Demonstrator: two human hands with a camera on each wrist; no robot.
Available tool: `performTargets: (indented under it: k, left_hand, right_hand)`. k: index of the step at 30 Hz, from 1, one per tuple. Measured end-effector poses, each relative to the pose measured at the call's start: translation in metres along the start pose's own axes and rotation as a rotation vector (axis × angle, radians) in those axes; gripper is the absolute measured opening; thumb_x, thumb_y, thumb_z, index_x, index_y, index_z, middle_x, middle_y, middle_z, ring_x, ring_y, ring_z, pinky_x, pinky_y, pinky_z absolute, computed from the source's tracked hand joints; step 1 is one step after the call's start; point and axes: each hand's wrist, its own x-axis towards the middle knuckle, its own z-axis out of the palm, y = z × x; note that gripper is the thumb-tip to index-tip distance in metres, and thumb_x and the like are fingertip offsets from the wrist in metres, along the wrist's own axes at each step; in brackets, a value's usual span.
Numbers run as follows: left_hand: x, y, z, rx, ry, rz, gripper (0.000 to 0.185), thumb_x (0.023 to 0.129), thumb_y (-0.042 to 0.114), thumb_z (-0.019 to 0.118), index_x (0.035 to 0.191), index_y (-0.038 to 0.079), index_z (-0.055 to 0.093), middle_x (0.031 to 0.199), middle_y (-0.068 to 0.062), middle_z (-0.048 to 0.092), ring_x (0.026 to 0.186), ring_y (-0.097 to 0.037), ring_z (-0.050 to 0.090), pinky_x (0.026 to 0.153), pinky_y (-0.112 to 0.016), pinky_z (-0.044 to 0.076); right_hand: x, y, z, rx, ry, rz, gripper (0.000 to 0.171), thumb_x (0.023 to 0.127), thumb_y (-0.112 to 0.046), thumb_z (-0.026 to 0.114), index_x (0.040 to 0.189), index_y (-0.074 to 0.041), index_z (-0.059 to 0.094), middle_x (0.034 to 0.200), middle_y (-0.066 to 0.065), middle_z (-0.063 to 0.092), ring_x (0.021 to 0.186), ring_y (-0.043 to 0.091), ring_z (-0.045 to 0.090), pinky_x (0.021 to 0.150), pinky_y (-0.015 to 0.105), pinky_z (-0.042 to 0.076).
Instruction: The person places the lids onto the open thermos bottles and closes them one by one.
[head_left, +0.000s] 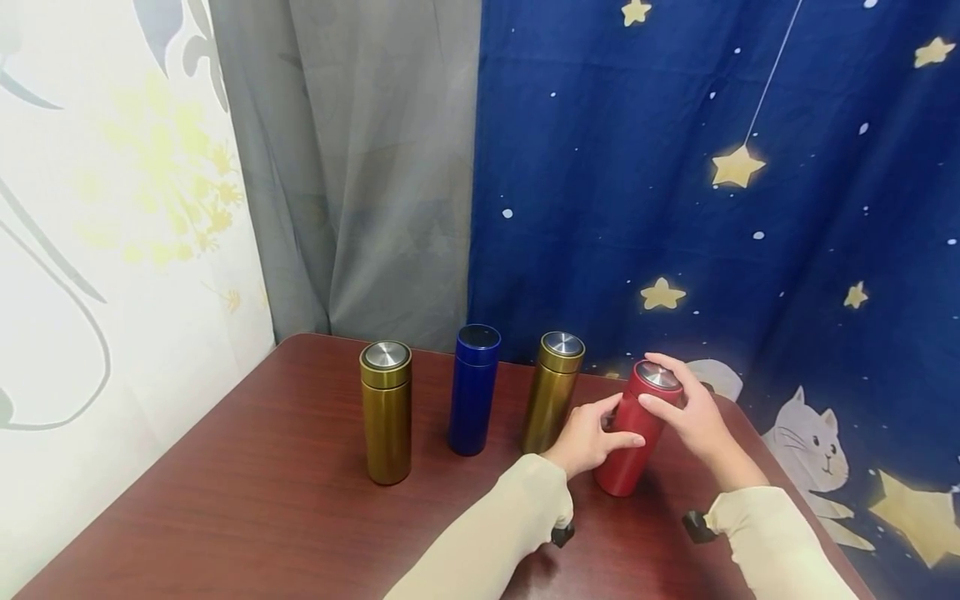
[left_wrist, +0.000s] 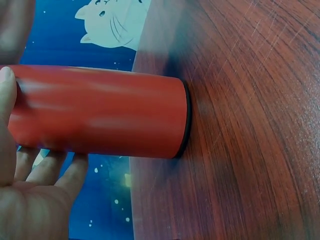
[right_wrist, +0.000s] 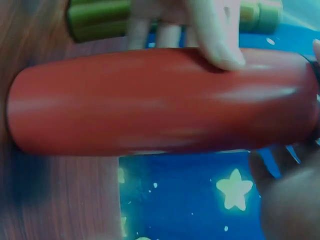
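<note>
A red thermos (head_left: 624, 468) with a silver-topped lid stands near the table's right side, leaning slightly in the head view. Around its body the left hand (head_left: 587, 437) holds on from the left, thumb across the front. The right hand (head_left: 699, 421) grips the top at the lid, thumb on the near side and fingers over the far edge. In the left wrist view the red thermos (left_wrist: 105, 112) shows its dark base ring right at the tabletop. The right wrist view has the left hand (right_wrist: 172, 22) against the thermos's side, and part of the right hand (right_wrist: 295, 195) by its lid end.
Left of the red thermos stand a gold thermos (head_left: 551, 400), a blue thermos (head_left: 472, 408) and another gold thermos (head_left: 387, 433), all upright on the reddish-brown table (head_left: 300, 500). Behind the table hang a grey curtain (head_left: 397, 167) and a blue star-patterned curtain (head_left: 600, 167).
</note>
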Motion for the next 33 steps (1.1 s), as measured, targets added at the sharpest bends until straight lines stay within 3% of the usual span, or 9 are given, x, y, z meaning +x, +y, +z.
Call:
performTargets:
  k: [6,16,20,27,33]
  left_hand:
    - [-0.0015,0.0009,-0.0001,-0.008,0.006,-0.011,0.062,0.079,0.03,0.082,0.136,0.024,0.058,0.102,0.008,0.071,0.086,0.001,0.066,0.073,-0.013,0.05]
    - [-0.0014,0.0013,-0.0001,0.011,0.022,-0.01,0.063,0.078,0.032,0.082,0.136,0.023,0.058,0.102,0.007,0.072,0.086,0.001,0.066,0.073,-0.013,0.05]
    - [-0.0015,0.0014,0.0002,0.026,0.021,-0.013,0.063,0.078,0.033,0.082,0.136,0.024,0.058,0.102,0.008,0.072,0.087,0.0,0.066,0.074,-0.013,0.05]
    - [-0.0022,0.0046,0.0029,0.059,0.036,0.005,0.06,0.079,0.036,0.081,0.133,0.024,0.059,0.102,0.009,0.071,0.087,-0.001,0.066,0.074,-0.015,0.051]
    - [-0.0028,0.0043,0.0013,0.111,0.059,-0.004,0.058,0.078,0.039,0.082,0.13,0.025,0.061,0.099,0.01,0.071,0.083,0.0,0.065,0.073,-0.015,0.05]
  right_hand:
    - [0.0006,0.0029,-0.008,0.108,-0.095,-0.011,0.059,0.089,-0.004,0.067,0.145,-0.009,0.045,0.127,0.012,0.055,0.105,0.002,0.057,0.083,0.018,0.049]
    - [0.0021,0.0048,-0.0074,0.022,-0.039,0.007,0.06,0.086,-0.01,0.074,0.141,-0.012,0.052,0.124,0.015,0.058,0.102,0.0,0.057,0.079,0.017,0.05]
    - [0.0003,0.0034,-0.006,-0.066,-0.009,0.004,0.059,0.085,-0.014,0.076,0.14,-0.014,0.054,0.124,0.014,0.059,0.106,0.01,0.055,0.082,0.019,0.048]
    - [-0.0019,0.0003,-0.0054,-0.173,0.035,0.037,0.059,0.084,-0.024,0.077,0.138,-0.016,0.055,0.119,0.018,0.056,0.108,0.03,0.048,0.08,0.05,0.046]
    - [-0.001,-0.0024,0.0007,-0.206,0.075,0.039,0.058,0.082,-0.025,0.078,0.136,-0.017,0.058,0.111,0.018,0.055,0.102,0.031,0.05,0.076,0.049,0.047]
